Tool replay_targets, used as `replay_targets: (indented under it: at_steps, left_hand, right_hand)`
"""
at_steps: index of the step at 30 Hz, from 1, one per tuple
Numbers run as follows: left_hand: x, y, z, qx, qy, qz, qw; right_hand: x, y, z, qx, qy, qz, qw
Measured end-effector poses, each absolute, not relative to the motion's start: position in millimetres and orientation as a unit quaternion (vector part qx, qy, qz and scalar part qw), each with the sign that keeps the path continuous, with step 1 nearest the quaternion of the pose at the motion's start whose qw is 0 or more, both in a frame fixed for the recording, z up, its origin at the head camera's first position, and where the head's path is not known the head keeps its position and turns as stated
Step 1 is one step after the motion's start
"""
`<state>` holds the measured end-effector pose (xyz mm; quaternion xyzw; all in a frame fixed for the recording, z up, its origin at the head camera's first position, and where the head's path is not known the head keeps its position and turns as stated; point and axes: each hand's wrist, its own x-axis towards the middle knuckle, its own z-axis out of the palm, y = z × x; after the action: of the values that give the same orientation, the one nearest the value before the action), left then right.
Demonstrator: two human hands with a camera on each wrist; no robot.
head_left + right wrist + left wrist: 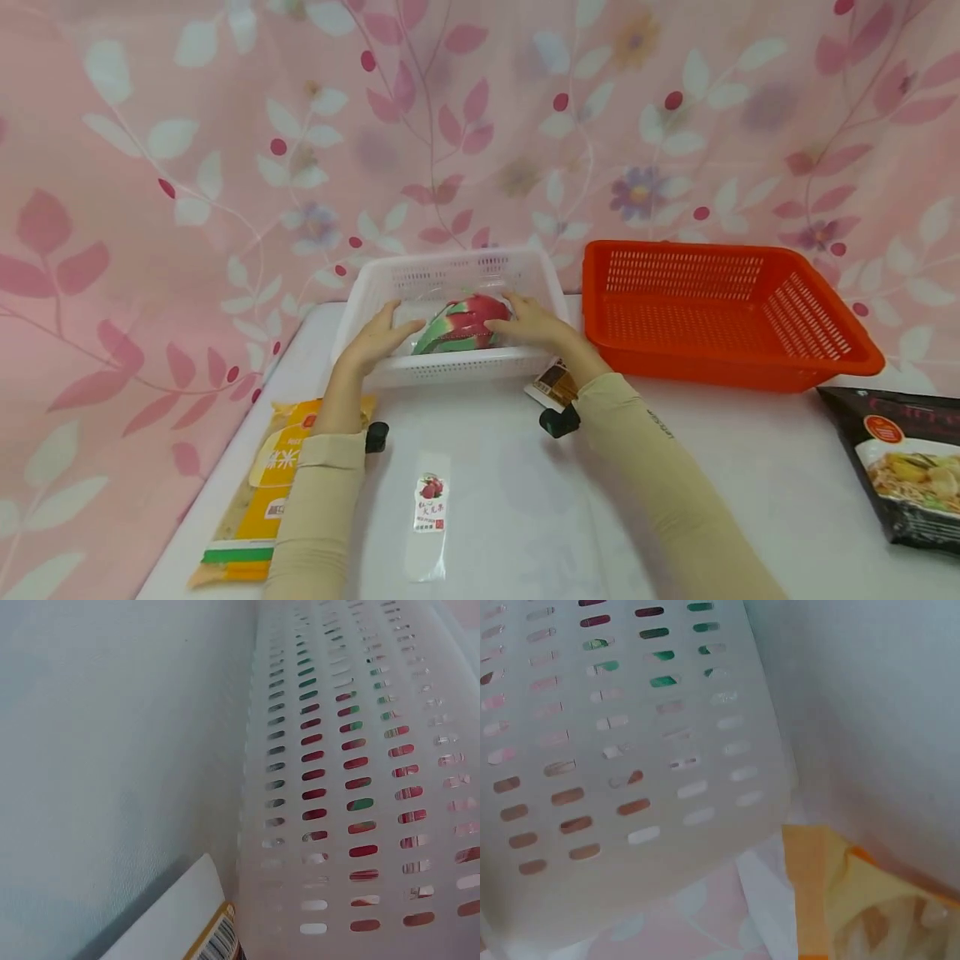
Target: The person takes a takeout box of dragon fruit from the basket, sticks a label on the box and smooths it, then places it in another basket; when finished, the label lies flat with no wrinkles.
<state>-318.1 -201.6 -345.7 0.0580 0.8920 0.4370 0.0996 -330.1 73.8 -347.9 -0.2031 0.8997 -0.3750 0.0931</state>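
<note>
A red and green dragon fruit (468, 321) in clear plastic lies inside the white slotted basket (442, 360). My left hand (378, 339) reaches over the basket's left part, thumb and fingers spread beside the fruit's green end. From the other side, my right hand (531, 322) has its thumb against the fruit's red end, its fingers spread behind. Whether the left fingers touch the plastic is hard to tell. Through the slots of the basket wall (652, 847) in the left wrist view, bits of green and red show. Similar colours appear behind the basket wall (292, 941) in the right wrist view.
A red basket (697, 362) stands to the right. One yellow food packet (258, 492) lies at left, a black noodle packet (900, 467) at far right. A clear strip with a dragon fruit label (431, 504) lies in front. A brown-and-white packet (553, 385) sits under the right wrist.
</note>
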Motion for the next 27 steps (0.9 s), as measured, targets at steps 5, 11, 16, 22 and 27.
replay_targets:
  at_steps: [5,11,16,22,27]
  left_hand:
    - [-319.1,-197.7,-350.2,0.042,0.892,0.433,0.125]
    - [-320.2,-197.6,-348.5,0.045,0.903,0.411,0.117]
    - [-320.8,-200.0,-345.5,0.038,0.914,0.390,0.104]
    - [-319.2,-194.6,-349.5,0.047,0.932,0.355,0.059]
    - [-314.4,-189.9,-350.3,0.034,0.945,0.325,0.009]
  right_hand:
    - [-330.6,74.5,-351.5,-0.189,0.894,-0.382,0.139]
    - [-335.2,73.6,-351.8,-0.194,0.899,-0.374,0.120]
    - [-337.5,70.9,-349.3,-0.187,0.897,-0.383,0.116]
    - [-335.2,70.1,-353.4,-0.197,0.905,-0.367,0.086]
    - [-335.9,70.0,-356.3,-0.238,0.910,-0.336,0.040]
